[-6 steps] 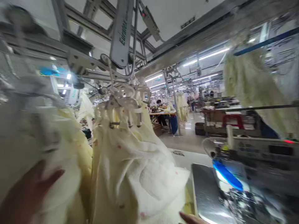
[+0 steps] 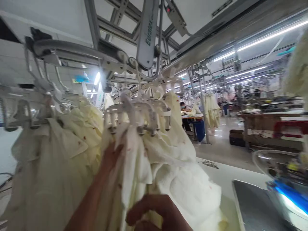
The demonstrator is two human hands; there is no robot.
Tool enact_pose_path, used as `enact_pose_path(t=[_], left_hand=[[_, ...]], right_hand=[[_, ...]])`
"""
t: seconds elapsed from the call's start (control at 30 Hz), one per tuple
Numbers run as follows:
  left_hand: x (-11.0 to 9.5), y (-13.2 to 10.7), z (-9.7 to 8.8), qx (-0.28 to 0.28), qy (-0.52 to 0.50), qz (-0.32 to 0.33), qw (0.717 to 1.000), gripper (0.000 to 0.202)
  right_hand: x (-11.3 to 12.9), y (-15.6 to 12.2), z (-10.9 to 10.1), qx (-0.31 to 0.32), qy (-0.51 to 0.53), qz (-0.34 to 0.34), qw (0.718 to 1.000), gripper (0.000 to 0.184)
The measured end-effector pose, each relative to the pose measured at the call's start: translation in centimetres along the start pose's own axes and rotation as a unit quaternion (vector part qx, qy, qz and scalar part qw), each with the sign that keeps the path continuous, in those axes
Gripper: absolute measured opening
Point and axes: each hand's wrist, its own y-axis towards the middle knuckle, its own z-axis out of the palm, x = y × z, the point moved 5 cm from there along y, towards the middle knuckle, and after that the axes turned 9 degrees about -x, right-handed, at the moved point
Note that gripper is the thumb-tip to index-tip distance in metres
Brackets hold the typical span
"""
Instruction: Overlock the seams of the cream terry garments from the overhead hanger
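Pale yellow garments [image 2: 168,179] with small red dots hang from a white clip hanger [image 2: 141,112] on an overhead rail. My left hand [image 2: 113,157] reaches up into the cloth just below the clips, fingers pressed against the fabric. My right hand [image 2: 156,213] is low in the middle, fingers curled round a fold of the same cloth. More cream garments [image 2: 55,160] hang from another hanger [image 2: 26,109] on the left.
An overhead conveyor arm [image 2: 148,35] carries the hangers. A white table [image 2: 223,176] and a metal plate [image 2: 257,208] with a blue-lit machine [image 2: 288,192] lie to the right. Another person [image 2: 184,109] sits at a far table among further hanging garments [image 2: 211,109].
The view has swung left and up. My left hand rose from the lower left into the cloth under the clips. My right hand came up into view, closing on the fabric.
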Motion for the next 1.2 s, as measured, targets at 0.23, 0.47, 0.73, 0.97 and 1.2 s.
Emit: enact_pose_path(t=[0.23, 0.47, 0.73, 0.97, 1.2], left_hand=[[0.1, 1.4, 0.3, 0.017, 0.065, 0.047, 0.997, 0.044], [-2.2, 3.1, -4.6, 0.047, 0.200, 0.106, 0.973, 0.031], [-2.3, 7.9, -9.2, 0.067, 0.268, 0.106, 0.955, 0.036], [2.4, -3.1, -11.1, 0.393, 0.107, -0.055, 0.912, 0.047], [11.5, -12.0, -19.0, 0.186, -0.102, -0.381, 0.900, 0.061]], right_hand=[[-1.8, 13.7, -0.7, -0.213, -0.031, -0.022, 0.976, 0.044], [-5.6, 13.4, 1.3, -0.245, -0.107, 0.037, 0.963, 0.046], [-5.3, 11.9, 1.0, -0.079, 0.066, 0.200, 0.974, 0.031], [-2.5, 6.9, -0.1, 0.036, 0.191, 0.269, 0.943, 0.040], [-5.3, 1.4, -1.4, -0.053, 0.197, 0.324, 0.924, 0.045]])
